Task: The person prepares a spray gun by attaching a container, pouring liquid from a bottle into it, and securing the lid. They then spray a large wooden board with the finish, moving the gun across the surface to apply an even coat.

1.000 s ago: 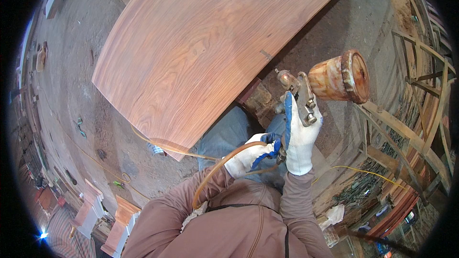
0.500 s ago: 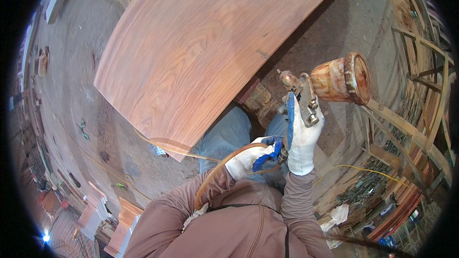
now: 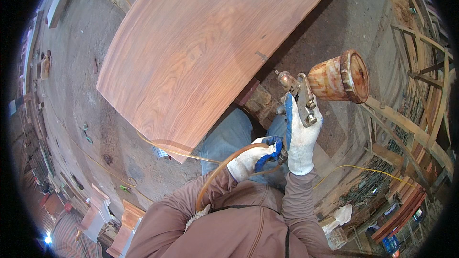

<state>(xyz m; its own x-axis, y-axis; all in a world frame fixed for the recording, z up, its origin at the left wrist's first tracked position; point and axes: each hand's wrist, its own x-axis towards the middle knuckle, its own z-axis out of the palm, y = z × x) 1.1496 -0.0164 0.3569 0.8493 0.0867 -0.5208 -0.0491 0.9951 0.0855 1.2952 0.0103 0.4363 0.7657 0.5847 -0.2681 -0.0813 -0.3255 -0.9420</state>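
Observation:
My right hand (image 3: pixel 302 138), in a white glove with blue palm coating, is closed round a metal spray gun (image 3: pixel 289 82). A stained brown cup (image 3: pixel 330 80) is fixed to the gun and tilts out to the right. My left hand (image 3: pixel 248 161), gloved the same way, grips the brown air hose (image 3: pixel 213 180) close to the fitting under the gun's handle. The hose loops back over my left forearm. Beyond my knees, a broad wood-grained panel (image 3: pixel 191 62) lies flat and raised above the floor, to the left of the gun.
A thin yellowish hose (image 3: pixel 189 155) passes by the panel's near corner. Wooden frames (image 3: pixel 425 79) stand along the right. Shaped wooden pieces (image 3: pixel 125 227) are at the lower left. A yellow cord (image 3: pixel 363 168) crosses the floor (image 3: pixel 71 110) at the right, near a pale crumpled sheet (image 3: pixel 342 215).
My view has shifted slightly, so the panel's near left edge sits a little farther right. Both hands keep their grips, and the gun and cup have barely moved.

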